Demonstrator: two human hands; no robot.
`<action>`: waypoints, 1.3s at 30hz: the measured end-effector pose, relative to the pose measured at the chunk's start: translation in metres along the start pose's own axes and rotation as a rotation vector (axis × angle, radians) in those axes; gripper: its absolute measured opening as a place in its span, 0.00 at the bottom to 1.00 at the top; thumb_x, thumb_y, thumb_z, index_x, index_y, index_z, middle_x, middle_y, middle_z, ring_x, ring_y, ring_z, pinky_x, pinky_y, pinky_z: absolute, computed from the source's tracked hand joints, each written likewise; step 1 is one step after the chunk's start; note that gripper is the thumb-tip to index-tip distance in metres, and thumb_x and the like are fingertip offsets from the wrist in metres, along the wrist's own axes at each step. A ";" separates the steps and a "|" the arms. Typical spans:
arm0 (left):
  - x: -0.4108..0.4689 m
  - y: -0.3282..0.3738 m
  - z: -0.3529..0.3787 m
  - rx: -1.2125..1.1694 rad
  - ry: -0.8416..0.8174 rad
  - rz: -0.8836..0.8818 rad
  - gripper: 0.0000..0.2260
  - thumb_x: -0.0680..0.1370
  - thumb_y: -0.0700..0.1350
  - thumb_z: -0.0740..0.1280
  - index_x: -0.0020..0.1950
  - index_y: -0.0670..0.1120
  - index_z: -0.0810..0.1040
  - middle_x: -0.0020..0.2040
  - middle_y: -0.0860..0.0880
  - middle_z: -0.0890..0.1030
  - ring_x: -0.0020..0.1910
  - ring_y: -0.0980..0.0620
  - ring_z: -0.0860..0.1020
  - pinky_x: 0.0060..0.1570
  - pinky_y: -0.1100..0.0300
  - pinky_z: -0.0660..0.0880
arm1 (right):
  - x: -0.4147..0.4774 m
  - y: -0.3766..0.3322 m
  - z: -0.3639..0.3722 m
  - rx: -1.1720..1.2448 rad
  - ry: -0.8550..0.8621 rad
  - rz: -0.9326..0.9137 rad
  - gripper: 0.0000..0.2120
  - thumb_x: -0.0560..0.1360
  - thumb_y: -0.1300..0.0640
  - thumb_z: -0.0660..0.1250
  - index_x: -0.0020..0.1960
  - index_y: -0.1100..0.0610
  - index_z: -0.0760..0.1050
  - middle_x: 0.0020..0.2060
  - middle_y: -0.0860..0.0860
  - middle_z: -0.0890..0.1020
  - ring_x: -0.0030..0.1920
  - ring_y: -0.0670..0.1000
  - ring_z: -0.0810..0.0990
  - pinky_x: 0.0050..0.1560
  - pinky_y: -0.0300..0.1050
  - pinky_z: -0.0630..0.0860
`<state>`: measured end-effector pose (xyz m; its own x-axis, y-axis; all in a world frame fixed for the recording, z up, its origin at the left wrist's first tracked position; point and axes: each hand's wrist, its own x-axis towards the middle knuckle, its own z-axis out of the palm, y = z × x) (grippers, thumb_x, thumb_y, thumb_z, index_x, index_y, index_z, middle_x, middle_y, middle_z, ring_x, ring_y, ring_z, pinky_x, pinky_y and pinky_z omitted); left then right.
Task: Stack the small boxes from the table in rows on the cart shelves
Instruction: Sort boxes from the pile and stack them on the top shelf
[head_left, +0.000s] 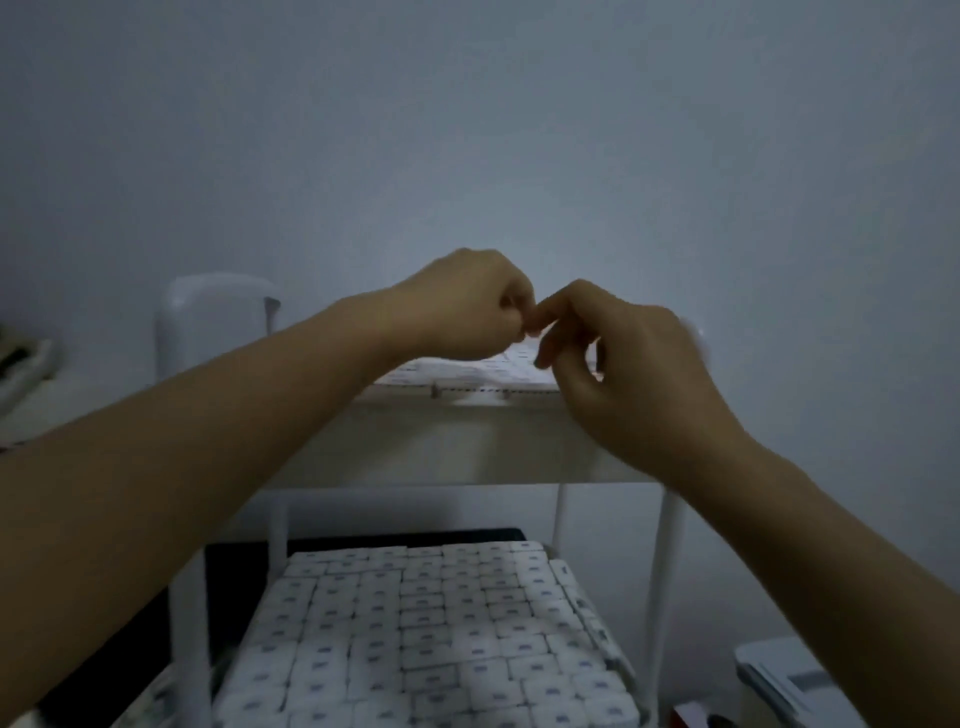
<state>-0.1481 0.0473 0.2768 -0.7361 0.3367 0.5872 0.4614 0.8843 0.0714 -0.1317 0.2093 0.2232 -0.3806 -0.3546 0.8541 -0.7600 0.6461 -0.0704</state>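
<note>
The white cart's top shelf (467, 447) carries a layer of small white boxes (467, 371), seen edge-on. My left hand (462, 301) hovers over them with its fingers curled tight. A pale sliver of a small box (525, 332) shows at its fingertips; the rest of the box is hidden. My right hand (628, 364) is just to the right, with bent fingers pointing down onto the top-shelf boxes and its index fingertip meeting the left fingertips. The lower shelf (623, 670) is packed with rows of small white boxes with blue marks (415, 623).
A plain wall stands right behind the cart. A white rounded appliance (208, 322) sits at the left, behind my left forearm. A white device (789, 680) lies low at the right. A dark surface (239, 566) lies behind the lower shelf.
</note>
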 end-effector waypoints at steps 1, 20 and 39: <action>-0.021 -0.003 -0.009 -0.026 0.064 0.015 0.14 0.77 0.40 0.60 0.38 0.56 0.76 0.35 0.57 0.80 0.32 0.63 0.75 0.32 0.70 0.66 | -0.010 -0.012 0.004 0.061 0.036 -0.003 0.10 0.75 0.62 0.63 0.52 0.52 0.77 0.36 0.45 0.82 0.34 0.45 0.76 0.39 0.42 0.74; -0.418 -0.167 0.061 0.033 -0.062 -0.721 0.11 0.79 0.45 0.63 0.52 0.62 0.77 0.54 0.63 0.78 0.55 0.63 0.74 0.57 0.64 0.71 | -0.148 -0.210 0.293 0.248 -0.892 0.093 0.30 0.79 0.57 0.59 0.78 0.59 0.53 0.76 0.59 0.57 0.75 0.57 0.58 0.73 0.47 0.59; -0.467 -0.192 0.079 0.067 -0.292 -0.606 0.29 0.73 0.55 0.58 0.75 0.58 0.61 0.77 0.61 0.54 0.76 0.61 0.42 0.74 0.55 0.44 | -0.164 -0.213 0.278 0.036 -0.841 0.027 0.15 0.79 0.50 0.60 0.65 0.50 0.66 0.59 0.50 0.73 0.50 0.50 0.78 0.48 0.45 0.77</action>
<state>0.0679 -0.2542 -0.0751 -0.9632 -0.1601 0.2159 -0.1003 0.9593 0.2641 -0.0537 -0.0581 -0.0452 -0.6539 -0.7339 0.1840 -0.7558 0.6448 -0.1141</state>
